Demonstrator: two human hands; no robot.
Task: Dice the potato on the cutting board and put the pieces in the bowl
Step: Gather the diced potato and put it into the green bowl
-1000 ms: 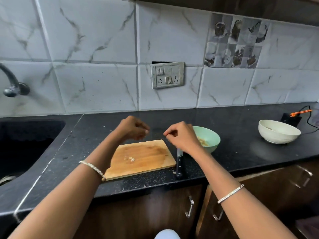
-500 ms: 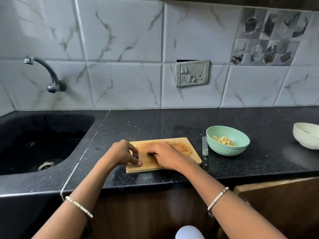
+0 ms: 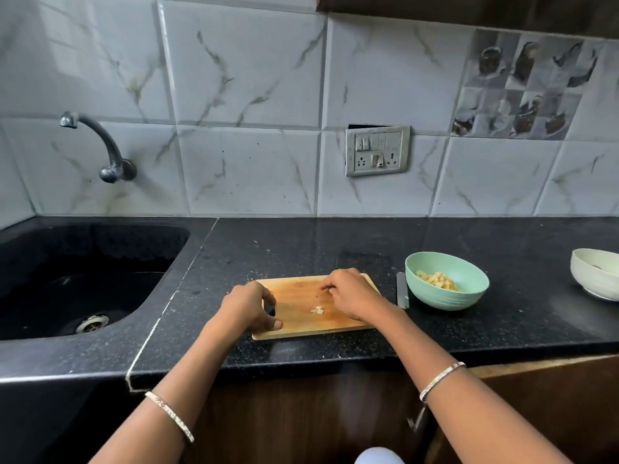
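Left hand (image 3: pixel 249 308) gripping the left edge of the wooden cutting board (image 3: pixel 301 326), right hand (image 3: pixel 351 294) curled over its right side, hold unclear, pale potato scraps (image 3: pixel 317 310) mid-board, yellow cubes (image 3: pixel 438 281) in the round mint bowl (image 3: pixel 442 299)

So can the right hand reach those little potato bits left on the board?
Probably yes. The right hand is over the cutting board, beside the potato bits, with only bare board between them. The left hand holds the board's left edge, clear of them.

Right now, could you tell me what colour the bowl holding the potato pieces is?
The bowl is mint green; head view.
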